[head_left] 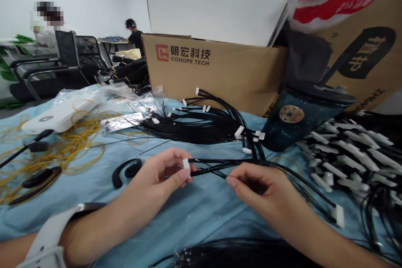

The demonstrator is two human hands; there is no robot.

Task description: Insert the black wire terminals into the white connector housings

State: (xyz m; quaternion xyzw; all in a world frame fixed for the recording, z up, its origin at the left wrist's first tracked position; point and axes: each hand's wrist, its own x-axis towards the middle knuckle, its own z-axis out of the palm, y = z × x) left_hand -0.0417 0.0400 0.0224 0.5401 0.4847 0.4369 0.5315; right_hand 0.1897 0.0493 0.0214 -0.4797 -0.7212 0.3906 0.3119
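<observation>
- Two brown cardboard cartons (216, 75) stand along the far edge of a surface covered in light-blue cloth (201, 222).
- Thin black cables tipped with flat white plastic connectors (348, 159) lie heaped at right, their connectors roughly aligned, seemingly to keep the ends orderly.
- A looser black cable bundle (194, 125) fans out behind the hands.
- Tangled yellow rubber bands (59, 163) sit at left, beside curved black plastic pieces (127, 171).
- Both hands hold a small group of black cables (220, 166) above the cloth.
- Left hand (153, 171) pinches a white connector (186, 166), apparently steadying that end.
- Right hand (260, 188) curls around the cables, whose far ends trail to another white connector (339, 215).
</observation>
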